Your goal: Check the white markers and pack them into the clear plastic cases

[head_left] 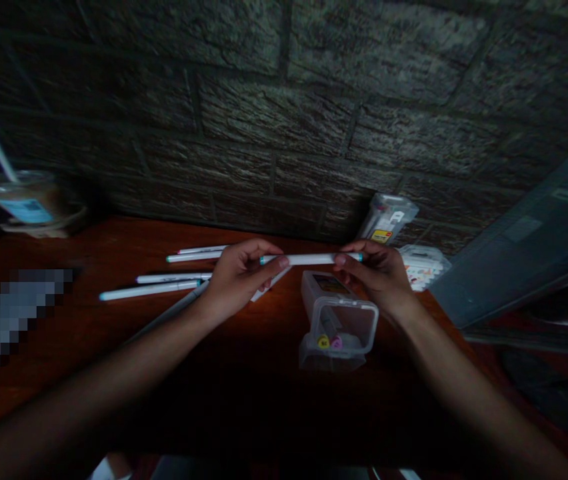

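Observation:
A white marker (pixel 311 259) with teal ends is held level between my two hands above the table. My left hand (pixel 241 273) pinches its left end, and my right hand (pixel 377 270) pinches the right end. Below it lies a clear plastic case (pixel 309 297) on its side, its open mouth towards me. Inside that case are a yellow-ended marker (pixel 323 342) and a pink-ended marker (pixel 337 343). Several more white markers (pixel 151 290) lie on the table to the left, some partly hidden behind my left hand and forearm.
A second clear case (pixel 389 217) stands against the brick wall (pixel 274 120), with another case of markers (pixel 424 267) at the right. An iced drink cup (pixel 27 200) with a straw sits at the far left of the wooden table (pixel 114 247). A grey panel (pixel 524 233) borders the right edge.

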Demonstrator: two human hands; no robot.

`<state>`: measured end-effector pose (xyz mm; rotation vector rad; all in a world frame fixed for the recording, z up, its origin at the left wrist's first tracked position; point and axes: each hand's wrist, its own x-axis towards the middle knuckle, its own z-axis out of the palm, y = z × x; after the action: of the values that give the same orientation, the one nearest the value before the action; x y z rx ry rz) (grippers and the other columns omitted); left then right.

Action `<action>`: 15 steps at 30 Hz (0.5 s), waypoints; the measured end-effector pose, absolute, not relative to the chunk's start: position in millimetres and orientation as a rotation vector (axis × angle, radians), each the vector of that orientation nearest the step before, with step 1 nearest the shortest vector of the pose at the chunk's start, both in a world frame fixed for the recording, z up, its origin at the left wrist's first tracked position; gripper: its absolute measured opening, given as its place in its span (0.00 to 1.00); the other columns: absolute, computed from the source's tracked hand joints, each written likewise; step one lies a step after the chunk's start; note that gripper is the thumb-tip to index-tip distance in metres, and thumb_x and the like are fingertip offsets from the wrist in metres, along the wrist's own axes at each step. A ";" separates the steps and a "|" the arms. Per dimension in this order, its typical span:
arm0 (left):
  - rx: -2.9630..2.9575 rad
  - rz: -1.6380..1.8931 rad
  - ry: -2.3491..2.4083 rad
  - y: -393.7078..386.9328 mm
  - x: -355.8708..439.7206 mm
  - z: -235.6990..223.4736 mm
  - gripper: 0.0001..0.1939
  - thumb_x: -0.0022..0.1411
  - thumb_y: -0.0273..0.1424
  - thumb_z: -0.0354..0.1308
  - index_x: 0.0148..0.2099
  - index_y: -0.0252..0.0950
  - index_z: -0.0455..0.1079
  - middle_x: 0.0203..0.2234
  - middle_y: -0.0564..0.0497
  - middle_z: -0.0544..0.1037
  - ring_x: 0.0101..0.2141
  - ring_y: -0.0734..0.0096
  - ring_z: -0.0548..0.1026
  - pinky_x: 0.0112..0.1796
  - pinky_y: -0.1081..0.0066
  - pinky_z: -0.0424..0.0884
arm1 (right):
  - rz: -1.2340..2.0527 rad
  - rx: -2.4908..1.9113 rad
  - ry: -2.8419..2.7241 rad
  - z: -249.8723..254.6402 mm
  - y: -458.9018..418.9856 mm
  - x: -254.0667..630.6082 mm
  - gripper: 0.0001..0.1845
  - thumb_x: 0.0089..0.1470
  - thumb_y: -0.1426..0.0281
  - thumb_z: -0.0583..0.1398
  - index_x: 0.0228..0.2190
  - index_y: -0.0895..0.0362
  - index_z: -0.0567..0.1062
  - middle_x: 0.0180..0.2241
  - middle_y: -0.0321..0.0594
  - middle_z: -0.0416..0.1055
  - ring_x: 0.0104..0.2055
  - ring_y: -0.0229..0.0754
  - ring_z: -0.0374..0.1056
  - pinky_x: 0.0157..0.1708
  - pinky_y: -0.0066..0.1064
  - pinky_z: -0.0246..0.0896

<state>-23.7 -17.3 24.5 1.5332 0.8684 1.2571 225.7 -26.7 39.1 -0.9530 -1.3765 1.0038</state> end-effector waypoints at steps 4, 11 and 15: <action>1.485 1.319 0.847 -16.4 -24.4 25.8 0.08 0.61 0.35 0.69 0.40 0.36 0.79 0.21 0.53 0.78 0.18 0.78 0.69 0.20 0.77 0.64 | 1.024 -0.950 -1.336 40.8 -26.5 225.8 0.12 0.47 0.62 0.76 0.31 0.53 0.83 0.25 0.36 0.81 0.19 0.33 0.65 0.17 0.26 0.60; 1.306 1.364 0.801 -12.9 -23.8 24.8 0.11 0.63 0.36 0.68 0.45 0.36 0.80 0.32 0.46 0.85 0.18 0.79 0.69 0.19 0.76 0.66 | 1.086 -0.924 -1.258 42.9 -27.2 226.2 0.10 0.51 0.62 0.73 0.34 0.53 0.85 0.29 0.39 0.83 0.20 0.33 0.67 0.18 0.26 0.60; 1.256 1.365 0.767 -11.8 -24.3 23.5 0.11 0.65 0.37 0.67 0.45 0.35 0.81 0.32 0.46 0.85 0.19 0.79 0.69 0.19 0.76 0.66 | 1.118 -0.925 -1.245 45.5 -28.1 225.7 0.12 0.53 0.60 0.71 0.37 0.54 0.85 0.30 0.41 0.84 0.19 0.34 0.67 0.16 0.26 0.57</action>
<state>-24.3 -11.8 23.5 1.2561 0.7675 1.3650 225.7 -28.1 45.5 -0.9249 -1.2450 1.1175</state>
